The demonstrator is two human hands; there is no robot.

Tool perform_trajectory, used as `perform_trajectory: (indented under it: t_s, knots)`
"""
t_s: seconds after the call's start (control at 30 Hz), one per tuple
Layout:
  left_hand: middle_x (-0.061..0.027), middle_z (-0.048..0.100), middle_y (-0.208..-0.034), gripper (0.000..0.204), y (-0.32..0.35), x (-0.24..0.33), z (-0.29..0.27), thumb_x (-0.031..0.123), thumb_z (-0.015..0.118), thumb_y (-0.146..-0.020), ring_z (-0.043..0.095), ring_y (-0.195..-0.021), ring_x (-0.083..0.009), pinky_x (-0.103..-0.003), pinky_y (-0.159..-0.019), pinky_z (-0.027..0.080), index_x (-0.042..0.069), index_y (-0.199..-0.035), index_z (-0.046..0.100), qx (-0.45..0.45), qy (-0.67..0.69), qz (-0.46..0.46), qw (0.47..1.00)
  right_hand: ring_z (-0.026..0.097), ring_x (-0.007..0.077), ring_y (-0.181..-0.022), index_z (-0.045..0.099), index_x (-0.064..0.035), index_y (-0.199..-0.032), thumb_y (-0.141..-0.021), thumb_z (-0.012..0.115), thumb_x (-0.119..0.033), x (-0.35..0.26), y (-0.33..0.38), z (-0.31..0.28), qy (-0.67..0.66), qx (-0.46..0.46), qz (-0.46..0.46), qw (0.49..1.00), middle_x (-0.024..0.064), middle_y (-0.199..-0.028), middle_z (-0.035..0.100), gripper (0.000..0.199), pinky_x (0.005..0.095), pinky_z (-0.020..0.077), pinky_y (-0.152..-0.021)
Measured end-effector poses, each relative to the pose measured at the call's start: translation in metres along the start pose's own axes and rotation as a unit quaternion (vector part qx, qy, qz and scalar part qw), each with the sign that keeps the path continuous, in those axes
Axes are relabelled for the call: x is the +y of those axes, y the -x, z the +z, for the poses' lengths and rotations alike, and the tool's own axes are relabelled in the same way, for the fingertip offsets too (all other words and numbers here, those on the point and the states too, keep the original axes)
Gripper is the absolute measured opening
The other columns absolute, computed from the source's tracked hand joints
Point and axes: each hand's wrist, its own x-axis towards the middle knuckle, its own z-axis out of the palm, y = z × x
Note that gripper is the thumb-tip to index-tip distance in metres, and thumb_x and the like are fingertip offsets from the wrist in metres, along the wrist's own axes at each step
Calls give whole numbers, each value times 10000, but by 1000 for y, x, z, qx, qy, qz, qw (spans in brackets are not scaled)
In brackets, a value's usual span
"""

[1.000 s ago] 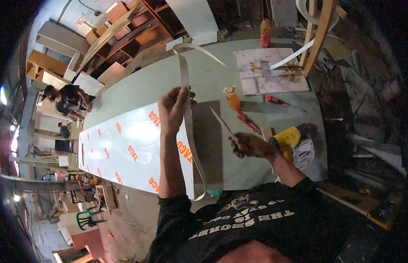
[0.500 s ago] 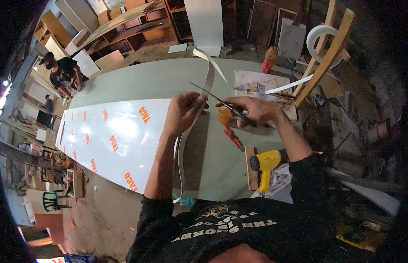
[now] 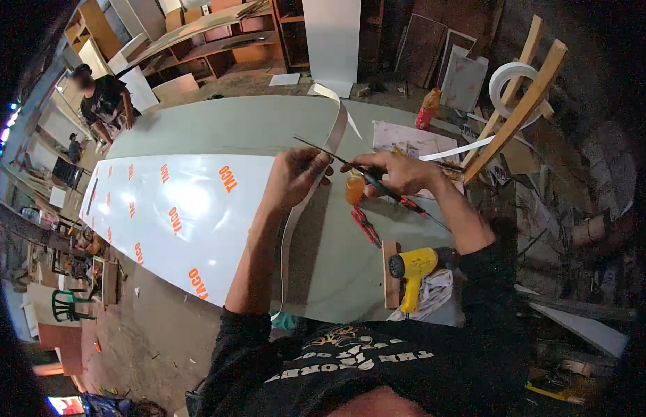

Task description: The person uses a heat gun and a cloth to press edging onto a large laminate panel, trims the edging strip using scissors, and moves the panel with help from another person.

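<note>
Between its thumb and fingers my left hand (image 3: 302, 172) pinches a long white edging strip (image 3: 339, 132). The strip loops up beyond the hand and hangs down toward my body. My right hand (image 3: 403, 170) is closed on a long thin tool (image 3: 310, 144) with a dark narrow blade, file-like in shape, and a dark handle. Its blade crosses the strip at my left fingertips; whether it touches the strip cannot be made out. Close below my right hand stands a jar of amber liquid (image 3: 354, 190). Red-handled pliers (image 3: 365, 226) lie on the green-grey worktop (image 3: 319, 267).
A glossy white panel (image 3: 180, 201) with orange print covers the left side. At right are a yellow heat gun (image 3: 413, 267), a wooden block (image 3: 391, 288), a red bottle (image 3: 425, 117) and a white roll (image 3: 499, 94) on a wooden frame (image 3: 521, 115). A person (image 3: 108, 101) stands far left.
The view has shifted slightly. Both hands keep their grips. The tool's tip has moved a little left, and more of its handle end, or a red-and-black thing behind it, shows past my right hand.
</note>
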Motion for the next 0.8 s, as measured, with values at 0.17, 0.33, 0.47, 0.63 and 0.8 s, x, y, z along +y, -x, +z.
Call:
perform_trajectory:
  t_s: [0.17,0.33,0.47,0.63,0.8]
  knots:
    - [-75,675,-795,324,0,5,6,285,592,-940,623,-717,-117,-267,-654,505,-33,-943,652,2,9,-13,1000,493,130,-787,540,-68,-1282,-745,742,-510,19,0,3,-12,20,3,1000,30,-840,562,724,301,424,-740]
    - [-67,675,-795,329,0,0,5,294,603,-933,621,-745,-115,-275,-672,504,-31,-942,655,-3,37,-9,999,490,115,-774,564,-50,-1244,-747,775,-447,8,2,1,44,21,30,998,-2,-809,519,670,278,425,-691]
    - [-70,677,-799,343,1,-3,9,312,617,-923,619,-745,-118,-277,-685,502,-28,-937,660,-4,44,-3,999,520,125,-719,585,-135,-1240,-787,704,-502,11,4,-1,92,27,23,995,-9,-762,554,595,316,439,-673]
    - [-74,678,-804,344,1,-4,13,315,621,-919,617,-746,-121,-272,-693,499,-26,-942,665,-5,47,-7,999,497,107,-710,573,-54,-1248,-714,780,-500,17,7,-2,28,26,15,999,-12,-775,534,726,282,438,-652]
    - [-88,660,-753,277,0,1,19,209,600,-933,630,-662,-141,-278,-612,514,-64,-900,637,17,48,4,999,524,111,-733,582,-73,-1247,-651,782,-594,18,9,-5,68,43,2,997,11,-771,571,816,293,446,-663]
